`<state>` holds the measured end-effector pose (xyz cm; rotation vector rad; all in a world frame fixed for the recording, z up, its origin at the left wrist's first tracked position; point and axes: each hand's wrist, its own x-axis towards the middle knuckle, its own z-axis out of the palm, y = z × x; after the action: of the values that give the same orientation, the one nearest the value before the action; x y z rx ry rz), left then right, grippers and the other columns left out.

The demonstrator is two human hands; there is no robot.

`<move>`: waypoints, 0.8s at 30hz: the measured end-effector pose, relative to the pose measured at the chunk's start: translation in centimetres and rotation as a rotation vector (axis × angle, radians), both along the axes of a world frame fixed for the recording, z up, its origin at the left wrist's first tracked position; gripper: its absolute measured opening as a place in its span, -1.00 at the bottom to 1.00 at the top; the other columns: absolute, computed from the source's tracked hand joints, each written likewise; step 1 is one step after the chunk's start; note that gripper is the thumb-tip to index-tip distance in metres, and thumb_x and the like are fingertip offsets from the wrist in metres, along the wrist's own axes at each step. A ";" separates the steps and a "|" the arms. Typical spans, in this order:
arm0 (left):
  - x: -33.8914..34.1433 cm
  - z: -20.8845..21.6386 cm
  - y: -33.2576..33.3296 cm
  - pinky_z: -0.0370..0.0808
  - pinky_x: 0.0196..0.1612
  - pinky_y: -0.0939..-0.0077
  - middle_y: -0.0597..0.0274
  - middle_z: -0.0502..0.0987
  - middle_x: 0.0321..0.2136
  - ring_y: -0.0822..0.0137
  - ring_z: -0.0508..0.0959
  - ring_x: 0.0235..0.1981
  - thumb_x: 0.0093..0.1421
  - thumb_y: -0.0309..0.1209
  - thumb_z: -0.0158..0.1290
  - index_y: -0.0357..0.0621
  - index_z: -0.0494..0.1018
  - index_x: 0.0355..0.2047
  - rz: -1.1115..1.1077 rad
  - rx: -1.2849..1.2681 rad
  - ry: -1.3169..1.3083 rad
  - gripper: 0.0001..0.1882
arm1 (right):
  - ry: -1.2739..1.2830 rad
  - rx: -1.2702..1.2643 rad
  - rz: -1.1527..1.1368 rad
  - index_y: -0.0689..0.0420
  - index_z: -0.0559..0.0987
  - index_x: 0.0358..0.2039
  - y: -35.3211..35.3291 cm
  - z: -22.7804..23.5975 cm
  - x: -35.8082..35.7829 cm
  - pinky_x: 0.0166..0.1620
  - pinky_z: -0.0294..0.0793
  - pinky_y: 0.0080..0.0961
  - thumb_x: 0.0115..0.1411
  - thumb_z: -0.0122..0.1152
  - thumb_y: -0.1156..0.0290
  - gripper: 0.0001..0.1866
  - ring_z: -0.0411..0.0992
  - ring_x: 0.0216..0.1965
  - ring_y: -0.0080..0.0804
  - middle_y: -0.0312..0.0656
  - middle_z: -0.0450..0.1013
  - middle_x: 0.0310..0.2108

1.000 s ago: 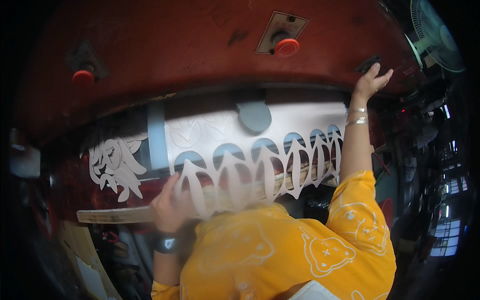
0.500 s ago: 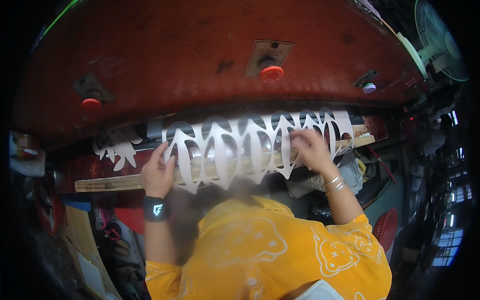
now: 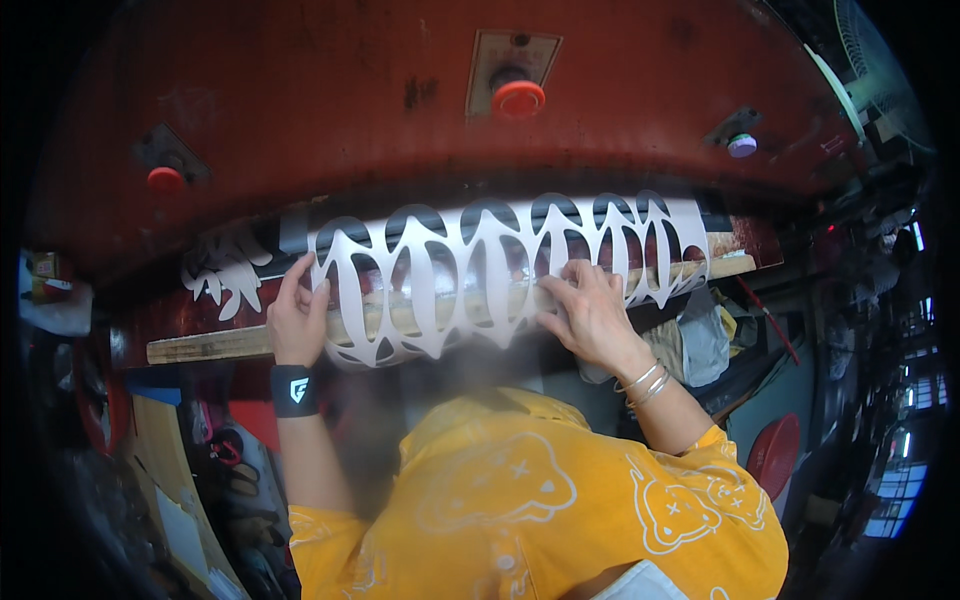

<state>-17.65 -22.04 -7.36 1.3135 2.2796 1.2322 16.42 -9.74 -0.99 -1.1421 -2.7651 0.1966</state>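
Note:
A white sheet (image 3: 497, 265) with a row of several arch-topped cut-outs and slender strips between them lies across the wooden bar, its near edge drooping in points. My left hand (image 3: 297, 318) holds the sheet's left edge, the thumb and forefinger bent against it. Right of the sheet's middle, my right hand (image 3: 598, 318) grips a strip with bent fingers and thumb; part of the contact is hidden behind the fingers. A pile of loose white cut pieces (image 3: 228, 272) lies to the left of my left hand.
A red machine panel (image 3: 340, 100) rises beyond the sheet, bearing a red push button (image 3: 518, 99), another red button (image 3: 165, 179) and a pale button (image 3: 741, 146). The wooden bar (image 3: 210, 346) runs along the near side. A fan (image 3: 880, 70) stands at far right.
My right hand has moved left and slightly nearer along the sheet, and its fingers now rest against a strip. My left hand stays at the left edge. The whole view has shifted slightly.

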 end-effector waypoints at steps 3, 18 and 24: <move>0.2 0.3 0.1 0.43 -0.43 0.43 0.21 0.43 -0.68 0.29 0.49 -0.61 0.14 -0.37 0.06 -0.02 0.39 0.08 0.012 -0.032 0.016 -0.55 | -0.028 -0.040 0.002 0.04 0.52 -0.11 0.3 0.8 -0.1 -0.11 0.19 -0.25 0.00 0.30 0.24 -0.59 0.33 -0.12 -0.17 -0.10 0.36 -0.18; -0.2 0.4 0.3 0.41 -0.44 0.50 0.10 0.51 -0.51 0.34 0.49 -0.54 0.12 -0.49 0.05 -0.25 0.35 0.04 -0.047 -0.068 -0.011 -0.56 | 0.267 -0.116 -0.177 0.18 0.32 0.16 16.3 0.2 -17.8 0.19 0.07 0.04 -0.13 0.33 0.02 -0.14 0.08 0.15 0.34 0.33 0.06 0.20; 0.1 1.1 -0.1 0.41 -0.43 0.43 0.11 0.48 -0.54 0.25 0.47 -0.58 0.05 -0.52 0.07 -0.19 0.42 -0.01 -0.015 -0.089 -0.103 -0.57 | 0.425 -0.295 -0.122 0.12 0.41 0.12 18.1 1.8 -14.8 0.22 0.14 -0.19 -0.26 0.33 0.20 -0.18 0.13 0.21 0.17 0.28 0.06 0.24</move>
<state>-17.55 -22.16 -6.21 1.2054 2.2214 1.1514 1.66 8.40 0.77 -1.1642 -2.3348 0.7576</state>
